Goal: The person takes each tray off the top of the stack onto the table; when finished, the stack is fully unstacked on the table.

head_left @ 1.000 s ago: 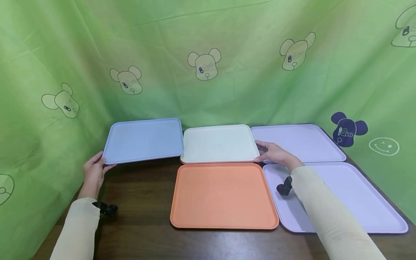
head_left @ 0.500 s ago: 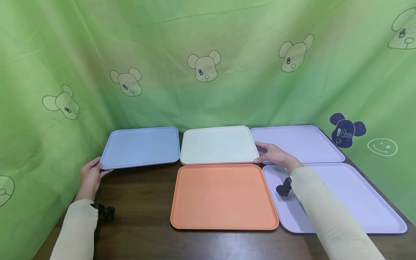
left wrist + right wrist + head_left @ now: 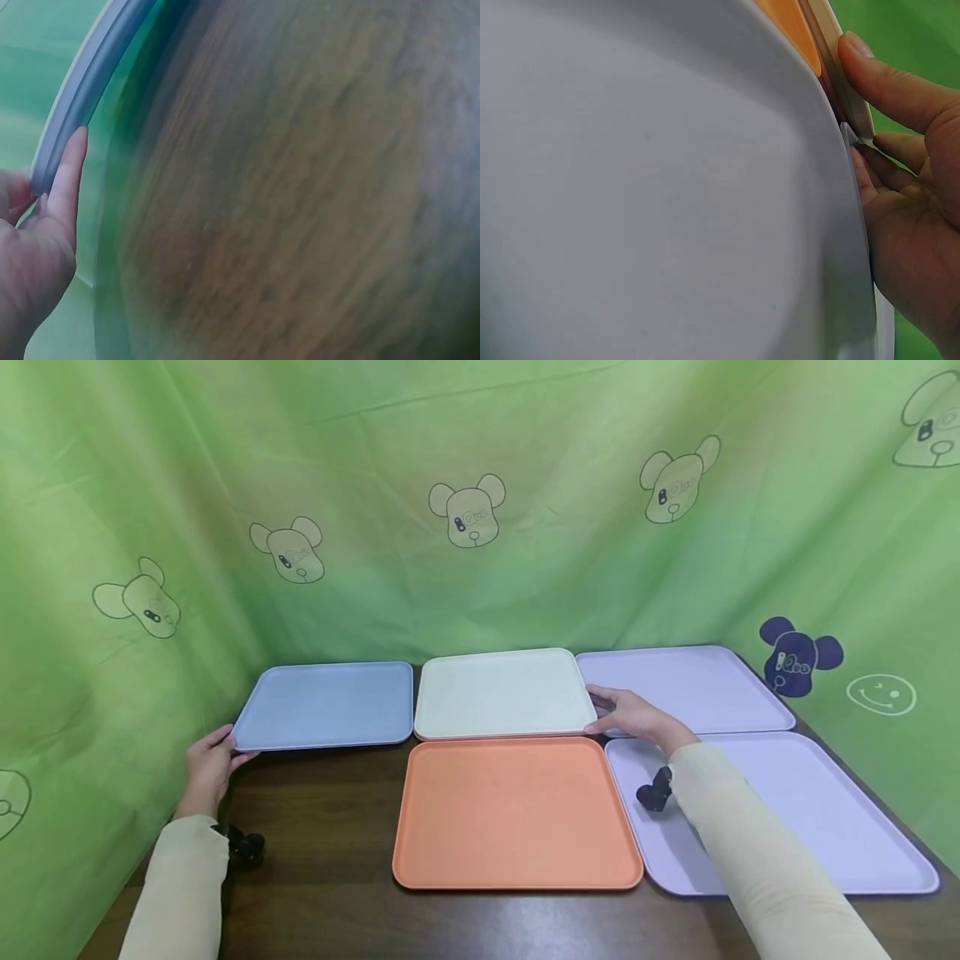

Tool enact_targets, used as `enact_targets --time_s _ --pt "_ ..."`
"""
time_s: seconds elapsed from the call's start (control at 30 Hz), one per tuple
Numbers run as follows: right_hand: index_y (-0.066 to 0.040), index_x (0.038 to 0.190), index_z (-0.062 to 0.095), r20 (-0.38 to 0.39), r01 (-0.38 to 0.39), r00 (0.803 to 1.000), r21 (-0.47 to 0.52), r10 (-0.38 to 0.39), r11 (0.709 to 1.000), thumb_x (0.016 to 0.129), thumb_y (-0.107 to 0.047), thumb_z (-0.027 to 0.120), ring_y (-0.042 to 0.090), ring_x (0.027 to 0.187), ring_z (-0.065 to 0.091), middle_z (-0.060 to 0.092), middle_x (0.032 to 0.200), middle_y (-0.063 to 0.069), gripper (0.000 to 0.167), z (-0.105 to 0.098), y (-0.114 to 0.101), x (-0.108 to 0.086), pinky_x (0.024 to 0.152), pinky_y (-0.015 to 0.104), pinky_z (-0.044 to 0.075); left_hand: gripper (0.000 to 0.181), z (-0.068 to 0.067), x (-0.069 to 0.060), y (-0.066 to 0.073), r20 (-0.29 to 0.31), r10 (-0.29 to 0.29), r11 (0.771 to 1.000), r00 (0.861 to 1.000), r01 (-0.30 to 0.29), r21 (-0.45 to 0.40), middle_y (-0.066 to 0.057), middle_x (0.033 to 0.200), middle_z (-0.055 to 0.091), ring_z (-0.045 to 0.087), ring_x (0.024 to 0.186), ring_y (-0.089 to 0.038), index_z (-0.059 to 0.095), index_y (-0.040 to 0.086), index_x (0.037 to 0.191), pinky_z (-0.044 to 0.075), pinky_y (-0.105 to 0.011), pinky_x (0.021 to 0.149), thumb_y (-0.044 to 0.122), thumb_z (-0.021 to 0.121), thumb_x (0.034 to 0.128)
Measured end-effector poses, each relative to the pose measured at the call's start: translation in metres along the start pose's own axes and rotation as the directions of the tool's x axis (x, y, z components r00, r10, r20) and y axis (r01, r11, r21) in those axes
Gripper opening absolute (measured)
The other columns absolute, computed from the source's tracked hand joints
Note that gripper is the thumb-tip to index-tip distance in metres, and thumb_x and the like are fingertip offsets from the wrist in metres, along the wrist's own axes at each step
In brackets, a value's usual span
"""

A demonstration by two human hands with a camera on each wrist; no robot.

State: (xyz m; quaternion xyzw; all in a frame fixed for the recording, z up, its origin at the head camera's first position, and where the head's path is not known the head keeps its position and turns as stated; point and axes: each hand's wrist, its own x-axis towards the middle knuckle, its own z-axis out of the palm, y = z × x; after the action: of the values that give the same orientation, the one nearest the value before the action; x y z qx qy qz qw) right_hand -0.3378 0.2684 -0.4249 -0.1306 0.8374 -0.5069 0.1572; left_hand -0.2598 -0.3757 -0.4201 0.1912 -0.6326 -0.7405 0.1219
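Observation:
At the back left, the blue tray (image 3: 326,706) is pinched at its front left corner by my left hand (image 3: 208,768). The left wrist view shows the thumb and fingers (image 3: 69,176) of that hand on the tray's rim (image 3: 71,109). My right hand (image 3: 633,718) grips the front right corner of the white tray (image 3: 504,693), back centre. A thin orange-pink edge shows under the white tray. In the right wrist view the thumb of my right hand (image 3: 919,172) lies along the rim of the white tray (image 3: 847,90), with the fingers curled beside it.
An orange tray (image 3: 517,814) lies in front of the white one. Two lilac trays, one at the back (image 3: 682,689) and one in front (image 3: 810,814), lie to the right, the front one partly under my right sleeve. A green patterned curtain (image 3: 375,568) hangs behind the wooden table (image 3: 315,860).
The blue tray has come down beside the white tray and now looks level with it. My left hand has moved down and slightly left with it, while my right hand has stayed at its corner.

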Motion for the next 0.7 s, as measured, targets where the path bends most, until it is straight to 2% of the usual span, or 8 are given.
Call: enact_targets --time_s 0.07,0.13,0.17,0.4,0.5,0.6,0.67,0.7 --pt "0.006 0.152 0.014 0.000 0.000 1.000 -0.005 0.000 1.000 0.079 -0.010 0.080 0.041 0.141 0.022 0.023 0.153 0.029 0.100 0.000 0.000 0.000 0.112 0.047 0.023 0.052 0.002 0.001 -0.003 0.000 0.007 0.999 1.000 -0.007 0.048 -0.022 0.130 0.046 0.058 0.075 0.005 0.023 -0.009 0.149 0.053 -0.021 0.078 -0.004 0.038 0.0998" --pt "0.007 0.152 0.013 0.004 0.002 1.000 -0.008 -0.002 1.000 0.080 -0.009 0.079 0.041 0.140 0.024 0.022 0.152 0.030 0.099 -0.001 -0.001 0.000 0.112 0.046 0.024 0.054 0.004 0.002 -0.006 0.020 0.018 0.995 1.000 -0.020 0.094 -0.029 0.144 0.027 0.055 0.078 0.007 0.020 -0.010 0.149 0.051 -0.019 0.083 -0.007 0.037 0.0986" --pt "0.007 0.152 0.012 0.006 0.004 1.000 -0.010 -0.004 1.000 0.080 -0.009 0.079 0.042 0.139 0.025 0.022 0.152 0.030 0.099 -0.001 -0.001 0.000 0.112 0.046 0.025 0.055 0.004 0.003 -0.007 0.030 0.021 0.994 0.999 -0.024 0.108 -0.031 0.147 0.022 0.055 0.078 0.007 0.018 -0.010 0.149 0.050 -0.019 0.084 -0.009 0.038 0.0978" --pt "0.007 0.152 0.013 0.005 0.009 1.000 0.002 -0.009 1.000 0.080 -0.007 0.078 0.041 0.139 0.025 0.022 0.152 0.030 0.098 0.000 -0.002 -0.002 0.112 0.046 0.024 0.065 0.006 0.005 -0.012 0.068 0.039 0.980 0.997 -0.051 0.193 -0.034 0.150 0.014 0.053 0.073 0.009 0.012 -0.010 0.150 0.049 -0.017 0.084 -0.016 0.044 0.0928" --pt "0.007 0.152 0.013 0.002 0.008 1.000 -0.001 -0.008 1.000 0.080 -0.008 0.079 0.041 0.140 0.024 0.022 0.152 0.030 0.098 0.000 -0.003 -0.003 0.112 0.047 0.024 0.067 0.007 0.006 -0.013 0.079 0.048 0.970 0.996 -0.066 0.235 -0.033 0.152 0.012 0.052 0.077 0.008 0.011 -0.010 0.150 0.049 -0.016 0.084 -0.015 0.045 0.0928" --pt "0.007 0.152 0.013 0.001 0.002 1.000 -0.005 -0.002 1.000 0.080 -0.009 0.079 0.042 0.140 0.024 0.022 0.152 0.030 0.099 0.000 -0.003 -0.002 0.112 0.047 0.024 0.067 0.008 0.008 -0.013 0.086 0.048 0.954 0.995 -0.071 0.291 -0.031 0.153 0.011 0.057 0.100 -0.008 0.010 -0.008 0.150 0.048 -0.015 0.085 -0.013 0.045 0.0941" --pt "0.007 0.152 0.013 0.002 0.001 1.000 -0.006 -0.001 1.000 0.080 -0.008 0.079 0.042 0.139 0.025 0.022 0.152 0.030 0.099 0.000 -0.003 -0.002 0.112 0.047 0.024 0.066 0.009 0.009 -0.013 0.087 0.049 0.938 0.995 -0.076 0.339 -0.030 0.153 0.011 0.050 0.119 -0.024 0.010 -0.008 0.151 0.046 -0.017 0.090 -0.011 0.044 0.0949" --pt "0.007 0.152 0.013 0.002 0.001 1.000 -0.005 -0.001 1.000 0.080 -0.008 0.079 0.042 0.139 0.025 0.022 0.152 0.030 0.099 0.000 -0.003 -0.002 0.112 0.046 0.024 0.064 0.009 0.009 -0.012 0.086 0.058 0.921 0.995 -0.087 0.380 -0.030 0.154 0.012 0.042 0.128 -0.030 0.011 -0.008 0.151 0.044 -0.020 0.095 -0.009 0.045 0.0955"
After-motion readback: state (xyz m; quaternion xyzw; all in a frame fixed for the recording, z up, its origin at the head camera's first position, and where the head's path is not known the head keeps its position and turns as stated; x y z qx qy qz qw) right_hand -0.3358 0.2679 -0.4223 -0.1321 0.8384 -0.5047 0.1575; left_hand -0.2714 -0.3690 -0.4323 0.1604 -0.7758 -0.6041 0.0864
